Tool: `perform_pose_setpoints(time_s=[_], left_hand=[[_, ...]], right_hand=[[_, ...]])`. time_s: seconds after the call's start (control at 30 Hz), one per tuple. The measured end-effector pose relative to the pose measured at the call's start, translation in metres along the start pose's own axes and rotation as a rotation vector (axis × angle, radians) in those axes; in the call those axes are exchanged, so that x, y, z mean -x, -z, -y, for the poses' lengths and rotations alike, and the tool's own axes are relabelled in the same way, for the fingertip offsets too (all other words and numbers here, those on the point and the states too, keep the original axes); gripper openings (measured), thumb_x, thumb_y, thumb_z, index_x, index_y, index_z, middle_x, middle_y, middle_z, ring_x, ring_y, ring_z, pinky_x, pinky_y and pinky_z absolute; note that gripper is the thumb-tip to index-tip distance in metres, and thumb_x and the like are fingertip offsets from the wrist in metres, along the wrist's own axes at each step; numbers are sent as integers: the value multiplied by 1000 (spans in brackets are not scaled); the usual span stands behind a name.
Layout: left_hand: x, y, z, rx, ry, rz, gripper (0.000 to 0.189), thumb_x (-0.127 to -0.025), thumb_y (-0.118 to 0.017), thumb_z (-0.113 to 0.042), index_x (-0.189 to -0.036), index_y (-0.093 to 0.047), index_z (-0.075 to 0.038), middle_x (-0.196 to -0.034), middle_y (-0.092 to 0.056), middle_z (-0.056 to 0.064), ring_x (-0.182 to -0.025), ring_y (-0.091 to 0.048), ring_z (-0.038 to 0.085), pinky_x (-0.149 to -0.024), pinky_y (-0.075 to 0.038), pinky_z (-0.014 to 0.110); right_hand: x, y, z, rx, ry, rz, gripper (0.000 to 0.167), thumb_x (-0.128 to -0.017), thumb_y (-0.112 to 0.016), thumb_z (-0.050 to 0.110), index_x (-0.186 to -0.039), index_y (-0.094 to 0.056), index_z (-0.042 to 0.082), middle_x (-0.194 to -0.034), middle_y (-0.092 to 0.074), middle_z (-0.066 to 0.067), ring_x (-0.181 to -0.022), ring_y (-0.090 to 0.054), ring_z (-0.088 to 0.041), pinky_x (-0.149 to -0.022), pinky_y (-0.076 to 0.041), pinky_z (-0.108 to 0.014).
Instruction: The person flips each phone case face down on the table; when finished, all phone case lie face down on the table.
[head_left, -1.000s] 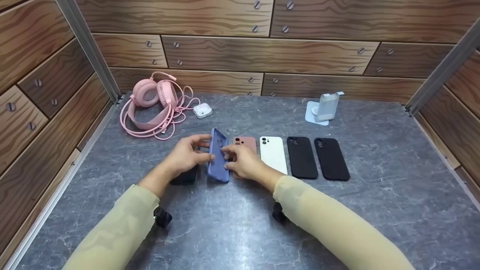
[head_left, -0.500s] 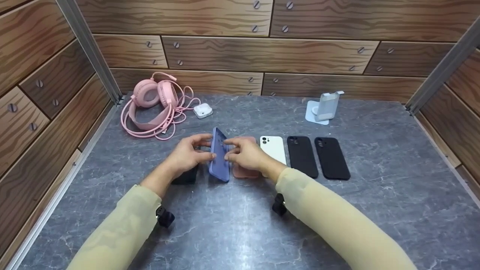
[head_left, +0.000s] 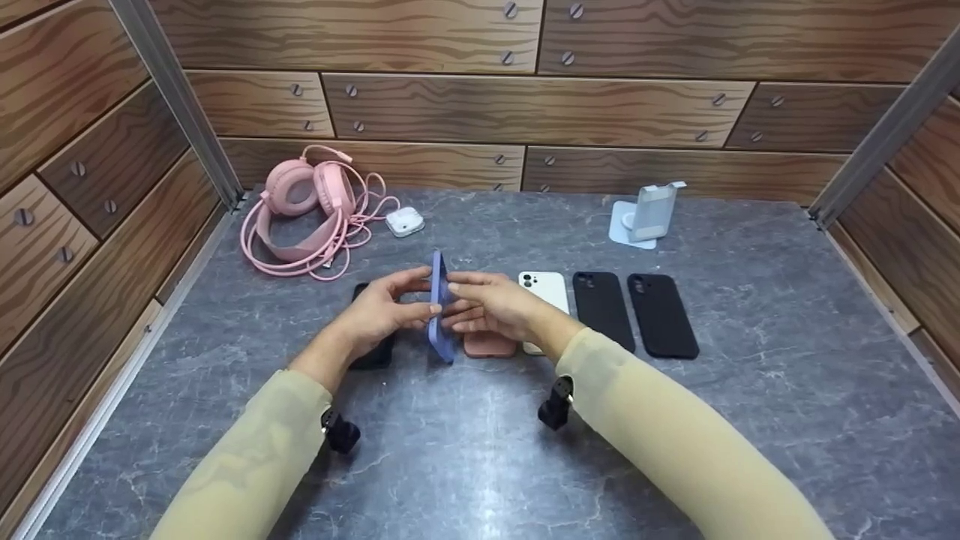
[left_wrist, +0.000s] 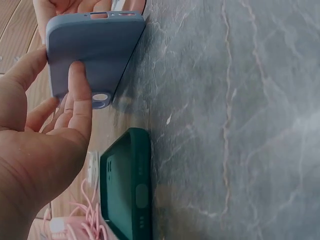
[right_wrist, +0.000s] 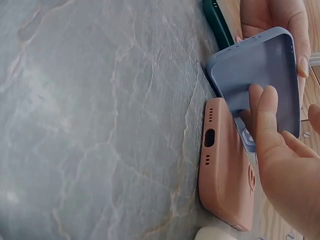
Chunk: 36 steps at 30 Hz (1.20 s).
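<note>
A blue phone case (head_left: 438,334) stands on its long edge, its open inside turned to the right. My left hand (head_left: 375,311) holds it, thumb on the near rim and fingers against its outer back. In the right wrist view, straight fingertips of my right hand (right_wrist: 280,135) reach to the inside of the case (right_wrist: 245,70), thumb held apart. Left of it, partly beneath my left hand, lies a dark green case (left_wrist: 142,185), hollow side visible in the left wrist view. A pink case (right_wrist: 222,165) lies just right, partly covered by my right hand in the head view.
Rightward in a row lie a white case (head_left: 546,289) and two black cases (head_left: 604,311). At the back left are pink headphones (head_left: 292,187) with a coiled cable and a small white box (head_left: 405,221). A light blue stand (head_left: 652,216) is at the back right.
The blue case has turned more edge-on and shifted slightly right. My right hand's fingers have straightened and drawn a little to the right. My left hand keeps its hold.
</note>
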<state>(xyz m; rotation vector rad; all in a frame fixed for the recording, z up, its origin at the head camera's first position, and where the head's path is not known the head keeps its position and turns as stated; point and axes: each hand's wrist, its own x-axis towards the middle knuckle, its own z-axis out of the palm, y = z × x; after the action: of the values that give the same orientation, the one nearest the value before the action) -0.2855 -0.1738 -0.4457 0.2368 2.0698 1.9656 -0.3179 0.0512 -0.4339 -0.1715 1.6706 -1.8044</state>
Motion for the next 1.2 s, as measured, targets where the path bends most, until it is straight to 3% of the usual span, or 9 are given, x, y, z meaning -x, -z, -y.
perform_pose_setpoints(time_s=[0.23,0.43,0.83,1.2], left_hand=[[0,-1,4,50,-4,52,77,-94,-77,-2,-162,-41,-4,-152,-50,22,-109,-67,25,-89,-60,38],[2,-5,5,51,10,70,79,-95,-78,-4,-164,-40,-7,-152,-49,23,-115,-66,27,-96,-58,44],[0,-9,9,51,30,85,78,-97,-78,-8,-165,-39,-11,-152,-49,24,-115,-68,30,-100,-57,47],[-3,-12,11,41,32,95,78,-97,-79,-10,-165,-40,-12,-151,-50,24,-113,-69,30,-96,-59,43]], right_hand=[[2,2,3,-31,19,-5,56,-111,-56,16,-164,-39,9,-124,-71,-26,-104,-75,-33,-86,-62,-36],[4,3,3,-23,40,-19,58,-110,-59,13,-164,-40,12,-126,-70,-27,-96,-76,-29,-80,-63,-35],[3,1,1,-3,58,-77,61,-107,-64,10,-163,-42,12,-110,-73,-18,-82,-76,-23,-72,-63,-31],[2,-1,2,28,64,-129,66,-103,-69,9,-163,-42,12,-105,-74,-13,-73,-73,-19,-63,-60,-26]])
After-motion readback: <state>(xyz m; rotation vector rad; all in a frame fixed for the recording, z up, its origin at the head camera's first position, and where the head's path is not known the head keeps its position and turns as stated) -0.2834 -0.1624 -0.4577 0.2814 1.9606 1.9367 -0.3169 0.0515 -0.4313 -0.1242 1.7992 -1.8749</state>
